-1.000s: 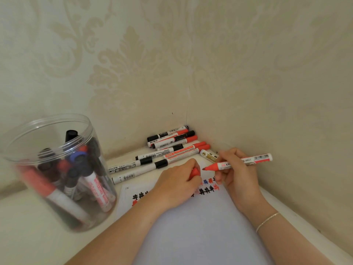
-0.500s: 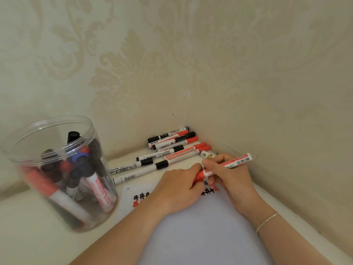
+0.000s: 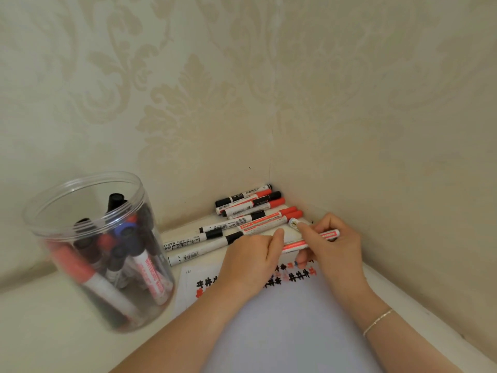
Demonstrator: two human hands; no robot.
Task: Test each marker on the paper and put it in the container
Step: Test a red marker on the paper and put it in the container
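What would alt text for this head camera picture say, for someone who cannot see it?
Two hands, left hand and right hand, hold a red marker together above scribbled paper. More markers lie in the wall corner, and a clear container of markers stands at left.

Patterned wallpaper [image 3: 188, 103]; thin bracelet [image 3: 377, 320], perhaps silver.

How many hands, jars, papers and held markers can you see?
Hands: 2, left hand and right hand
Clear container: 1
Paper: 1
Red marker held in both hands: 1
Total: 5
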